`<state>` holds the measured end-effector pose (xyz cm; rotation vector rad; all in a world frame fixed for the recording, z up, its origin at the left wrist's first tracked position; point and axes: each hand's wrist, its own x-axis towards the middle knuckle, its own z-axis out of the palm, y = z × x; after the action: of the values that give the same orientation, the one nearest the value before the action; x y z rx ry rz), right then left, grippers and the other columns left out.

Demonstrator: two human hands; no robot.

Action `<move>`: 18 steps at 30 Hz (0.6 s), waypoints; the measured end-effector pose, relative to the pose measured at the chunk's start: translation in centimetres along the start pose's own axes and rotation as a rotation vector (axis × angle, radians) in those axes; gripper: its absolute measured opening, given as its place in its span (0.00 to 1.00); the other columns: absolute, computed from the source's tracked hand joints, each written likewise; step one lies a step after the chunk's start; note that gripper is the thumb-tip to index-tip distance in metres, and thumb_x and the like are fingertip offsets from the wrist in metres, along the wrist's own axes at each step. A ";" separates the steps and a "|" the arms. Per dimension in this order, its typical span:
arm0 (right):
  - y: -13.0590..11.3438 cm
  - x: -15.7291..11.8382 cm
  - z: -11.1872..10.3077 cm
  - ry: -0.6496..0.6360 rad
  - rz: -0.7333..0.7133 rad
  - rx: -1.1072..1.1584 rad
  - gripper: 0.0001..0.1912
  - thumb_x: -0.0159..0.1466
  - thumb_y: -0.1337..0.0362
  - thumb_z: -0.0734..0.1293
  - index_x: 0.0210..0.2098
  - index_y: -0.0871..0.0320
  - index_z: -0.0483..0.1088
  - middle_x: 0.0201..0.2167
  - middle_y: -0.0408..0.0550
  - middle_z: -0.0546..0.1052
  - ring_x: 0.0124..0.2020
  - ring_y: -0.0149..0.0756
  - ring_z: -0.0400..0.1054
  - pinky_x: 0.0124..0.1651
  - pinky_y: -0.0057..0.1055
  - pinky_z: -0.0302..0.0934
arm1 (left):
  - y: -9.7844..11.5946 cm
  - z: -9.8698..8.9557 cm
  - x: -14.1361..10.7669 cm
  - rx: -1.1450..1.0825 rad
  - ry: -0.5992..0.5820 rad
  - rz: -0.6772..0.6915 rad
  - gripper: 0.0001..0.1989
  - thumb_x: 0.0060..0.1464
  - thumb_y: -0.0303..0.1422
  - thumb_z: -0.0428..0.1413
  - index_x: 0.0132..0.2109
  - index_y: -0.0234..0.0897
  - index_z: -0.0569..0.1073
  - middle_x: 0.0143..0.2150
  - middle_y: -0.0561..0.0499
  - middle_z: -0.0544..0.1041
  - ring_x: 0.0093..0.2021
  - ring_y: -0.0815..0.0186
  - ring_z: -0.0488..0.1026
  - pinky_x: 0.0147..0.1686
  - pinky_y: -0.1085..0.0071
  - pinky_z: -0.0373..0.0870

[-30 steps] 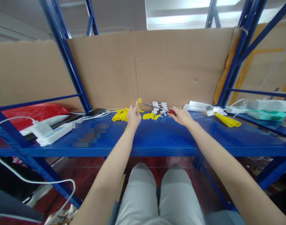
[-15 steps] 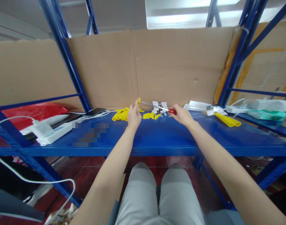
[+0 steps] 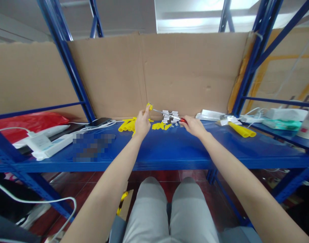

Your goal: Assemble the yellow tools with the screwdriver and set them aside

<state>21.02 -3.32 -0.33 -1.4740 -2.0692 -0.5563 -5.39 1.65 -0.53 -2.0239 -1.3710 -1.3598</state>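
Observation:
My left hand (image 3: 142,123) is closed on a small yellow plastic piece (image 3: 150,106), held up above the shelf against the cardboard. In my right hand (image 3: 192,125) is a screwdriver (image 3: 166,114) with a red handle and a long metal shaft. The shaft points left, and its tip is at or very near the yellow piece; contact is too small to make out. Between the hands lie several small flat yellow pieces (image 3: 161,126) and some tiny metal parts (image 3: 174,125). Behind them is a stack of white and dark boxes (image 3: 170,116). Yellow tubes (image 3: 127,125) lie beside my left hand.
The blue shelf (image 3: 166,148) carries a white power strip (image 3: 53,148) with cables at left, near a red bag (image 3: 40,123). More yellow tubes (image 3: 241,129) lie at right. A cardboard panel (image 3: 174,71) rises along the back, between blue posts (image 3: 70,64).
The yellow piece sits slightly higher in my left hand and is turned, showing more of its face. The screwdriver stays pointed at it. The whole view has shifted slightly.

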 end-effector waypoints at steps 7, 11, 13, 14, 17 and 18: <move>-0.2 0.0 0.2 -0.009 0.056 0.017 0.13 0.68 0.59 0.60 0.47 0.59 0.65 0.38 0.57 0.80 0.38 0.47 0.74 0.34 0.33 0.58 | -1.6 1.0 0.6 0.015 -0.028 0.059 0.30 0.58 0.21 0.46 0.67 0.41 0.61 0.52 0.42 0.71 0.49 0.60 0.72 0.49 0.67 0.69; -0.3 -0.2 0.2 -0.010 0.009 0.004 0.12 0.68 0.58 0.59 0.46 0.58 0.67 0.39 0.55 0.80 0.38 0.46 0.74 0.35 0.32 0.58 | -1.9 1.4 -0.2 -0.020 0.029 0.058 0.30 0.58 0.20 0.46 0.66 0.40 0.61 0.51 0.43 0.71 0.51 0.60 0.71 0.52 0.66 0.67; -0.4 -0.3 0.2 -0.005 -0.018 0.005 0.14 0.69 0.57 0.58 0.47 0.58 0.67 0.41 0.56 0.80 0.41 0.46 0.74 0.36 0.33 0.59 | -1.9 1.2 -0.5 -0.037 0.058 0.052 0.30 0.58 0.20 0.47 0.67 0.40 0.60 0.51 0.43 0.70 0.51 0.60 0.70 0.53 0.67 0.67; -0.5 -0.3 0.2 0.000 -0.035 0.010 0.14 0.69 0.57 0.58 0.47 0.58 0.68 0.43 0.56 0.79 0.43 0.46 0.74 0.37 0.33 0.60 | -1.8 1.1 -0.7 -0.043 0.067 0.044 0.31 0.58 0.20 0.46 0.67 0.40 0.60 0.51 0.43 0.70 0.51 0.60 0.70 0.53 0.67 0.67; -0.7 -0.3 0.3 0.008 -0.081 0.030 0.15 0.69 0.57 0.57 0.47 0.59 0.69 0.46 0.57 0.78 0.45 0.46 0.73 0.39 0.33 0.61 | -1.7 0.5 -1.0 -0.049 0.071 0.014 0.30 0.58 0.20 0.45 0.67 0.38 0.60 0.51 0.42 0.70 0.51 0.60 0.70 0.52 0.66 0.68; -0.8 -0.3 0.3 0.009 -0.087 0.036 0.15 0.70 0.58 0.57 0.47 0.59 0.69 0.46 0.57 0.78 0.46 0.46 0.73 0.40 0.34 0.61 | -1.6 0.4 -1.0 -0.051 0.068 0.007 0.30 0.58 0.21 0.45 0.67 0.37 0.60 0.51 0.42 0.70 0.51 0.60 0.71 0.52 0.66 0.68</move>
<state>20.27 -3.59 -0.73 -1.3639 -2.1334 -0.5547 -6.66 2.16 -1.94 -1.9926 -1.3122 -1.4609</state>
